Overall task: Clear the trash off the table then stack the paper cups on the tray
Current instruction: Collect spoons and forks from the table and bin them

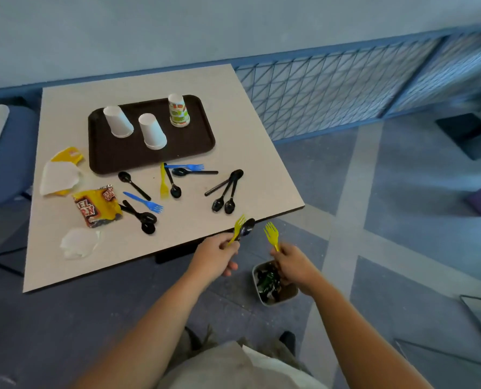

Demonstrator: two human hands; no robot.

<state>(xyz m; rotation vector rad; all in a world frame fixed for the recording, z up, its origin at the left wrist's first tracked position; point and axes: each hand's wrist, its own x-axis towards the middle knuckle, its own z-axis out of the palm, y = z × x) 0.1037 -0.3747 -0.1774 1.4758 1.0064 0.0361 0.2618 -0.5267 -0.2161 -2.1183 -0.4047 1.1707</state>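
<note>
My left hand (215, 255) grips a yellow fork (238, 226) and a black spoon (247, 227) just off the table's near right edge. My right hand (292, 263) holds another yellow fork (271, 234), tines up, above a small grey bin (273, 300) on the floor. On the table (250, 153) lies a dark brown tray (194, 147) with two white paper cups (118, 121) (152, 131) and a printed cup stack (178, 110), all upside down. Black spoons (224, 197), blue forks (145, 202), a yellow fork (164, 181), a snack wrapper (96, 206) and crumpled napkins (78, 242) litter the table.
A yellow-and-white paper wrapper (61, 175) lies at the table's left edge. The bin holds dark cutlery and trash. A blue mesh railing (332, 91) runs behind the table. A blue seat (6, 153) stands at left, and a black table base (475, 133) at far right.
</note>
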